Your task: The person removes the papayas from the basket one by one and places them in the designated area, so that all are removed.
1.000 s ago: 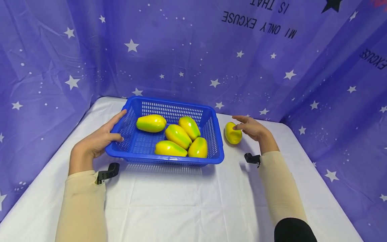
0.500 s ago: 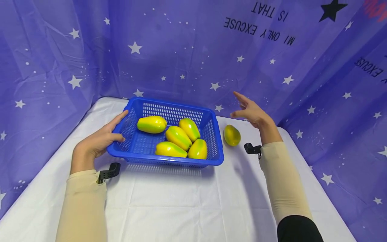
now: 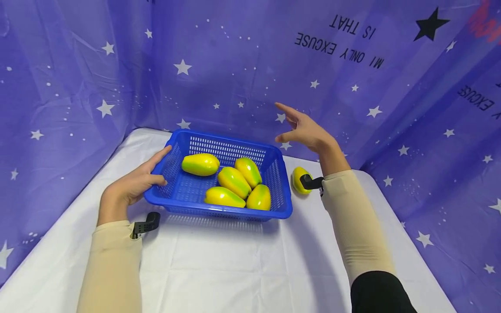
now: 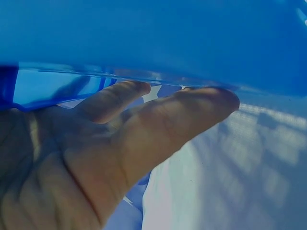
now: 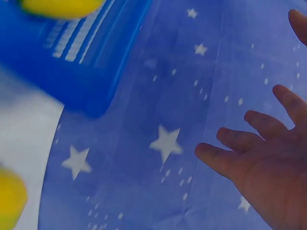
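My left hand (image 3: 133, 182) holds the left end of a blue plastic basket (image 3: 219, 209), thumb over the rim. In the left wrist view its thumb (image 4: 163, 132) lies against the basket's blue edge. Inside the basket lie several glossy yellow-green fruits that look like papayas (image 3: 234, 181). One more papaya (image 3: 298, 179) lies on the table just right of the basket, partly covered by the right wrist camera. My right hand (image 3: 305, 130) is raised above and behind that papaya, near the basket's back right corner. Its fingers are spread and hold nothing, as the right wrist view also shows.
A white cloth (image 3: 219, 265) covers the table. Purple curtains (image 3: 235, 65) with stars and lettering hang behind it and at both sides. Black wrist cameras (image 3: 148, 222) stick out from both sleeves.
My right hand has let go of or left the papaya at the right, risen, and moved left towards the basket. The left hand still holds the basket; the view has shifted slightly.
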{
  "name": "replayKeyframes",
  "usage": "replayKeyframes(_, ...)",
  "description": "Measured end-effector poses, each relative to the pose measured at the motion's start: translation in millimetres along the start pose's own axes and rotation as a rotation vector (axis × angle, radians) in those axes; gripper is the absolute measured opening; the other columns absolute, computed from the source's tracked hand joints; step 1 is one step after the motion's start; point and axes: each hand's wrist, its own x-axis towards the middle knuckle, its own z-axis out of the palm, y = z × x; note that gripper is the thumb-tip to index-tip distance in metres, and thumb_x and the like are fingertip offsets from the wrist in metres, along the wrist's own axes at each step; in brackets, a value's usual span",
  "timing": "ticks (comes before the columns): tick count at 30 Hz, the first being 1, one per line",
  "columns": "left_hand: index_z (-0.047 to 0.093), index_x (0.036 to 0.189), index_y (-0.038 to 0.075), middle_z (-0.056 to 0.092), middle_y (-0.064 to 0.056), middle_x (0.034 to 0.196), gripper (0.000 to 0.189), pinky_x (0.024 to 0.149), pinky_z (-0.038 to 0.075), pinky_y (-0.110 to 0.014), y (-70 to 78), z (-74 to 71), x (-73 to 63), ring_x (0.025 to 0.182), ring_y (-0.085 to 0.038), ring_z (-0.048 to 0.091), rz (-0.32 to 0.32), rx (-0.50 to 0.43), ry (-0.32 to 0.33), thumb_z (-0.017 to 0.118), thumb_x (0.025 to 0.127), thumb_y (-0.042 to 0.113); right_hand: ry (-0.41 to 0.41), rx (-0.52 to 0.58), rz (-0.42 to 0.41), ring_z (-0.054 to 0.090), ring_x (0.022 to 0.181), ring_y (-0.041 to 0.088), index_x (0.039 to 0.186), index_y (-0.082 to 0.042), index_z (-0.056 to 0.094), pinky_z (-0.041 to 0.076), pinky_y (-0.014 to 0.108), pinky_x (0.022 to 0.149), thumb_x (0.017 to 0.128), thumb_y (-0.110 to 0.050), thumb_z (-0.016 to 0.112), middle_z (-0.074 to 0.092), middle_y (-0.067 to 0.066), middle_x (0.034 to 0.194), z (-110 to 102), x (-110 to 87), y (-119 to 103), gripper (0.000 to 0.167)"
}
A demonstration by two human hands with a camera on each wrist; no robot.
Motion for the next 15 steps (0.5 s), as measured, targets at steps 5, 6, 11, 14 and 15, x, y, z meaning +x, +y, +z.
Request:
replayKeyframes(5,0.001,0.153,0.049,-0.018,-0.011,0.158,0.100,0.076,0.056,-0.043,-0.2,0.9,-1.0,0.116,-0.048,0.042,0.002,0.001,0.005,0.048,0.084,-0.006,-0.057,-0.028,-0.020,0.012,0.147,0.023,0.154,-0.033,0.027,0.027,0.051,0.112,0.078,-0.011,0.076,0.016,-0.007,0.160,20,5.8,-35,0.094)
replayKeyframes(6,0.001,0.153,0.049,-0.019,-0.010,0.159,0.100,0.077,0.055,-0.043,-0.1,1.0,-1.0,0.117,-0.048,0.040,0.003,0.002,0.005,0.048,0.084,-0.007,-0.068,-0.032,-0.027,0.012,0.147,0.024,0.154,-0.031,0.028,0.027,0.051,0.112,0.079,-0.011,0.076,0.016,-0.006,0.161,24,6.0,-42,0.092)
replayKeyframes(11,0.002,0.153,0.049,-0.019,-0.008,0.159,0.100,0.086,0.051,-0.042,-0.1,1.4,-0.4,0.128,-0.047,0.028,0.002,0.003,0.008,0.047,0.084,-0.007,-0.134,-0.033,-0.070,0.013,0.147,0.024,0.153,-0.027,0.034,0.026,0.051,0.112,0.079,-0.012,0.076,0.013,-0.007,0.161,46,15.7,-58,0.086)
replayKeyframes(14,0.002,0.153,0.049,-0.019,-0.007,0.159,0.100,0.092,0.048,-0.043,0.0,1.9,-0.3,0.132,-0.046,0.023,-0.002,0.008,0.012,0.047,0.084,-0.006,-0.176,-0.013,-0.102,0.015,0.146,0.022,0.149,-0.031,0.039,0.029,0.051,0.111,0.079,-0.015,0.078,0.016,-0.011,0.160,62,33.8,-48,0.082)
replayKeyframes(15,0.002,0.153,0.050,-0.019,-0.007,0.159,0.099,0.094,0.047,-0.045,-0.1,2.1,-0.2,0.132,-0.047,0.024,-0.003,0.006,0.014,0.047,0.084,-0.006,-0.188,-0.009,-0.107,0.016,0.146,0.022,0.148,-0.034,0.041,0.031,0.051,0.110,0.079,-0.017,0.079,0.018,-0.013,0.159,68,39.4,-45,0.081)
